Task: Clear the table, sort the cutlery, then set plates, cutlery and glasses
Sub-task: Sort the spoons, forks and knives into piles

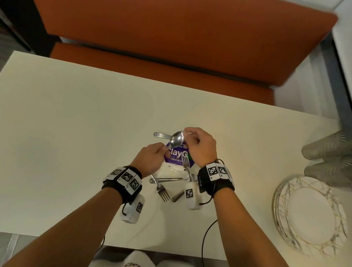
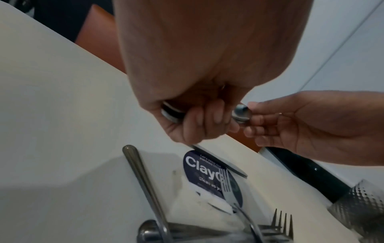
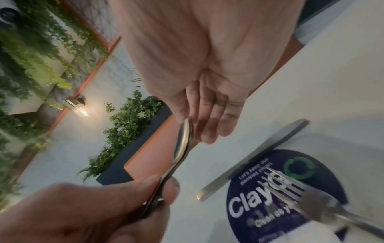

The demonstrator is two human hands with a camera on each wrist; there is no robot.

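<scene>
A steel spoon [image 1: 177, 138] hangs above the middle of the white table [image 1: 58, 114]. My left hand [image 1: 160, 150] grips its handle, and more metal shows inside that fist [image 2: 170, 112]. My right hand [image 1: 189, 135] pinches the spoon's bowl [image 3: 185, 131] between thumb and fingers. Below them is a round purple sticker [image 1: 178, 156] with a fork [image 1: 187, 162] across it and a knife [image 1: 161, 135] at its far edge. More cutlery [image 1: 165, 187] lies on a white napkin [image 1: 171, 169] nearer me, partly hidden by my wrists.
A stack of white plates with gold lines [image 1: 309, 214] sits at the table's right edge. Textured glasses [image 1: 339, 159] stand behind it. An orange bench [image 1: 168, 28] runs along the far side.
</scene>
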